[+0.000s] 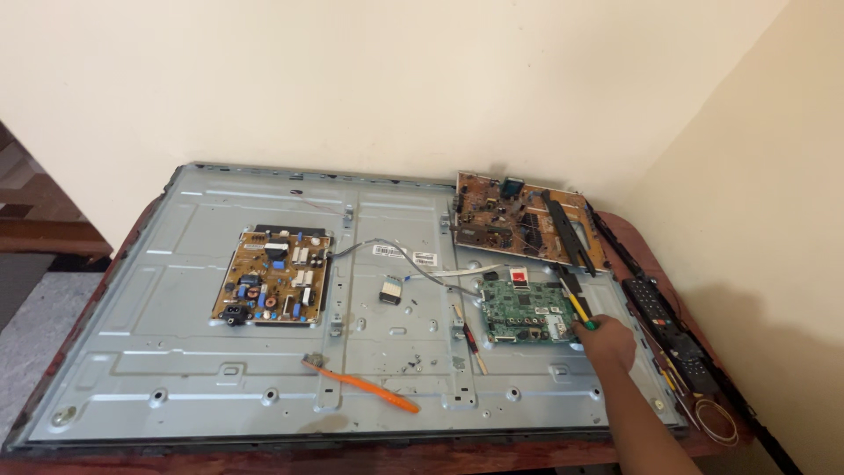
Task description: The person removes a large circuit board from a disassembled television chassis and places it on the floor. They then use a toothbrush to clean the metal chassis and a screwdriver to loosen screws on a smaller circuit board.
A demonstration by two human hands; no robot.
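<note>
One right hand (608, 341) gripping screwdriver (576, 302), tip beside green circuit board (527, 311)

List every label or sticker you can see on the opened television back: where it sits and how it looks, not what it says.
Two white rectangular stickers with dark print: side by side on the grey metal panel, centre, near the grey cable.
Red-and-white sticker: small, at the top edge of the green circuit board, beside the right hand.

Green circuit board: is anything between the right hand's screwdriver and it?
Nothing visible. The right hand holds a yellow-and-black screwdriver at the right edge of the green circuit board, with no object between them. The left hand is out of view.
</note>
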